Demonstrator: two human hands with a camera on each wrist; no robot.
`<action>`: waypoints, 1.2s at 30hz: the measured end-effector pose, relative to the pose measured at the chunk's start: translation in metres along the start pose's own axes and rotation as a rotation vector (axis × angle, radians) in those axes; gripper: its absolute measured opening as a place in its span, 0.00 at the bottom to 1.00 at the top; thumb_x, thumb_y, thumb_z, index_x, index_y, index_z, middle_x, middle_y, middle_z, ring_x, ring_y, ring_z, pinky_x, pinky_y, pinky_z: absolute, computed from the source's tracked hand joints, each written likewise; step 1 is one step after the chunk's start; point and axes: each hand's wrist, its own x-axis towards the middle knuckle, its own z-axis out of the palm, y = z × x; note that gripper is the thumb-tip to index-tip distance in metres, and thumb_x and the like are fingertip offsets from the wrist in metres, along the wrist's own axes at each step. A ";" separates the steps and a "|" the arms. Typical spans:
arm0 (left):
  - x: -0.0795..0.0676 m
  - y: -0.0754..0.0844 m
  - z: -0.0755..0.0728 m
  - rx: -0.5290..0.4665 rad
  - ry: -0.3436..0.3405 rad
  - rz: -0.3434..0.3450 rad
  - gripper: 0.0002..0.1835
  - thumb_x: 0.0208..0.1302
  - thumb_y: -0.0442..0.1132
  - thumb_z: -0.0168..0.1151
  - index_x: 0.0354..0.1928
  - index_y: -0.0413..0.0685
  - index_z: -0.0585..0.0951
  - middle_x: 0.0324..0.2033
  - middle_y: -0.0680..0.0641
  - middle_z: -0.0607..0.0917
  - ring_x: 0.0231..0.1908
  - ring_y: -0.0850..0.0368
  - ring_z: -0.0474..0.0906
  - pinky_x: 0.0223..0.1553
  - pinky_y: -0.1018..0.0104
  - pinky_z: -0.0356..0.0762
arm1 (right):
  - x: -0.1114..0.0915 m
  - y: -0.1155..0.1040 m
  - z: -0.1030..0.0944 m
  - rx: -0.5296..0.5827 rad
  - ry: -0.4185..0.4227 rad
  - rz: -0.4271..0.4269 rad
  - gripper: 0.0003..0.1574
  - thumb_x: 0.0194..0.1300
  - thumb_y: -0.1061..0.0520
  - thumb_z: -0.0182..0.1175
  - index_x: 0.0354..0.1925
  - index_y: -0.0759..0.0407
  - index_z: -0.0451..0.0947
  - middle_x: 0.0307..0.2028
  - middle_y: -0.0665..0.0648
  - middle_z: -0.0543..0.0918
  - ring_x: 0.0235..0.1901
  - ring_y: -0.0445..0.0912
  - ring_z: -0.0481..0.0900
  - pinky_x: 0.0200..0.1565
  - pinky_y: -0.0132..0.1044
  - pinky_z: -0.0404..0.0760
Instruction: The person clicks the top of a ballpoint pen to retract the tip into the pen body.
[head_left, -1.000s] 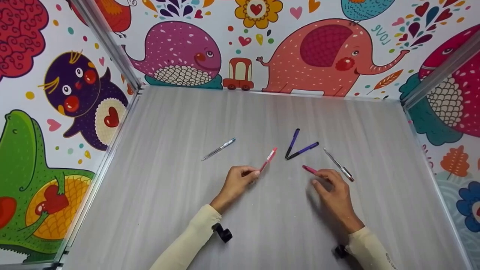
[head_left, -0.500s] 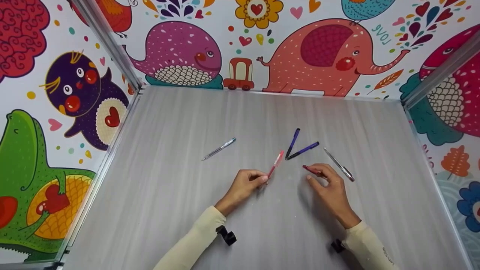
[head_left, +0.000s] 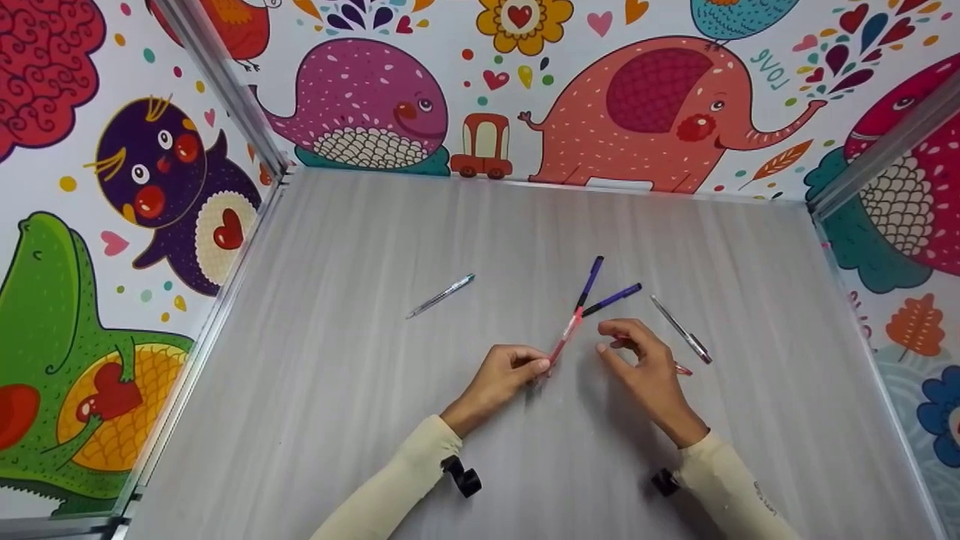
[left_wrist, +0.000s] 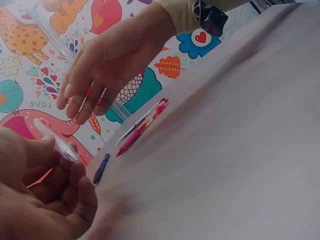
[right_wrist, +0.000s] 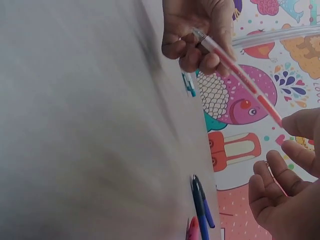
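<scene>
My left hand (head_left: 510, 375) pinches a clear-barrelled pink pen (head_left: 566, 337) between thumb and fingers, its far end pointing up and right. In the right wrist view this pen (right_wrist: 245, 77) slants across, its clear tip at the left fingers. The right hand (head_left: 643, 367) hovers above the table, fingers loosely bent and thumb apart, gripping nothing. Partly hidden beneath it lies another pink pen (head_left: 683, 369), fully visible in the left wrist view as a patterned pen (left_wrist: 142, 129). Whether the right fingertips touch the held pen I cannot tell.
Two blue pens (head_left: 592, 279) (head_left: 616, 298) form a V beyond the hands. A silver pen (head_left: 681, 328) lies to the right, and a clear pen with a teal end (head_left: 441, 296) to the left. Printed panels (head_left: 375, 97) border the grey table (head_left: 337, 247).
The left hand has carried its pink pen rightward. My right hand has shifted slightly left and away from the other pink pen, whose rear end now shows beyond the hand.
</scene>
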 end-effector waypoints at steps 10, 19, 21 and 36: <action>0.001 -0.001 0.012 -0.023 -0.030 -0.019 0.12 0.79 0.32 0.66 0.49 0.25 0.89 0.35 0.48 0.92 0.32 0.64 0.78 0.36 0.71 0.76 | 0.009 -0.009 0.008 0.073 -0.060 0.034 0.31 0.72 0.69 0.71 0.70 0.59 0.80 0.57 0.58 0.89 0.55 0.55 0.88 0.56 0.33 0.85; 0.001 0.000 0.018 -0.042 -0.066 -0.035 0.14 0.81 0.33 0.65 0.51 0.23 0.87 0.37 0.44 0.92 0.34 0.62 0.79 0.38 0.70 0.79 | 0.013 -0.012 0.013 0.081 -0.065 0.053 0.33 0.71 0.70 0.72 0.71 0.59 0.79 0.55 0.57 0.89 0.52 0.50 0.89 0.52 0.32 0.87; 0.001 0.000 0.019 -0.051 -0.075 -0.039 0.14 0.81 0.32 0.64 0.52 0.23 0.87 0.38 0.41 0.92 0.35 0.61 0.81 0.39 0.70 0.80 | 0.014 -0.014 0.015 0.091 -0.073 0.053 0.32 0.71 0.71 0.71 0.71 0.61 0.79 0.55 0.58 0.88 0.51 0.51 0.90 0.51 0.32 0.88; -0.004 -0.004 0.023 -0.175 -0.197 -0.094 0.18 0.85 0.33 0.59 0.58 0.17 0.79 0.39 0.41 0.89 0.36 0.57 0.88 0.42 0.61 0.89 | 0.016 -0.018 0.019 0.151 -0.139 0.073 0.31 0.73 0.72 0.69 0.71 0.63 0.79 0.56 0.61 0.87 0.49 0.52 0.91 0.49 0.35 0.89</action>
